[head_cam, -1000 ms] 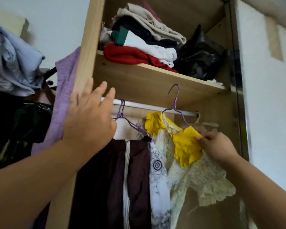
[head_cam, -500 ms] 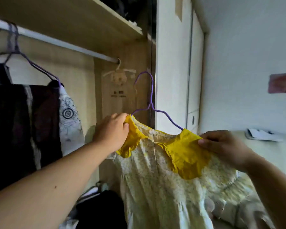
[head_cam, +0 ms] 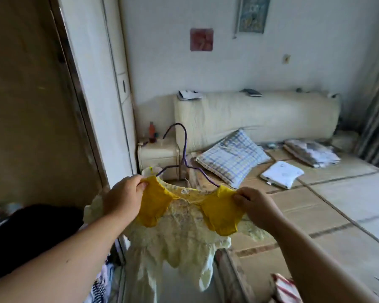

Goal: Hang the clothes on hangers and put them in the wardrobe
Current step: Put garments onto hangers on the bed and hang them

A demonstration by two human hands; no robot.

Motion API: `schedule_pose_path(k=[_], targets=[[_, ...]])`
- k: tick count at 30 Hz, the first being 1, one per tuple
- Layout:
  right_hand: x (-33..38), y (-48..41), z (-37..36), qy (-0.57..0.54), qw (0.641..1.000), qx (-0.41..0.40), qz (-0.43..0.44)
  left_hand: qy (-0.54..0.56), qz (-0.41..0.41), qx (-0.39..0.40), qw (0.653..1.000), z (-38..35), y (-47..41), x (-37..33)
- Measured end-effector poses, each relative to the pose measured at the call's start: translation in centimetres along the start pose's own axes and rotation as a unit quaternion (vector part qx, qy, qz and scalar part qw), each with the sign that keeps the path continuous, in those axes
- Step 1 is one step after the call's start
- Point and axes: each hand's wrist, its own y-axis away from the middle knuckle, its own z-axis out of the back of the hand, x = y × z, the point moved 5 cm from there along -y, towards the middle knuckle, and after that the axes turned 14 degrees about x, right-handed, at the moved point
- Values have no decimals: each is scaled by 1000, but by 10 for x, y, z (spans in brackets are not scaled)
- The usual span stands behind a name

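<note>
I am holding the pale yellow dress (head_cam: 182, 232) up on its purple hanger (head_cam: 185, 145), which is hanging between my hands. My left hand (head_cam: 123, 200) is pinching one yellow collar flap and my right hand (head_cam: 256, 206) is pinching the other. The hook is rising above both hands. The wardrobe (head_cam: 31, 106) is standing left of my left hand, and a checked pillow (head_cam: 232, 158) is lying beyond my right.

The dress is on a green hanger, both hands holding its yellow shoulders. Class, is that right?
No: the head view shows the hanger is purple, not green. The left hand and right hand do hold the dress by its yellow shoulders.
</note>
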Motion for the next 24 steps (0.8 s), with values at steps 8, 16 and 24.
schedule_pose_path(k=[8, 16, 24], targets=[[-130, 173, -12, -82, 976, -32, -201, -19, -151, 140, 978, -94, 64, -116], [-217, 331, 27, -138, 924, -107, -340, -20, -205, 298, 932, -203, 146, -246], [-323, 386, 49, -144, 879, -107, -441, 9, -201, 483, 852, -300, 190, -332]])
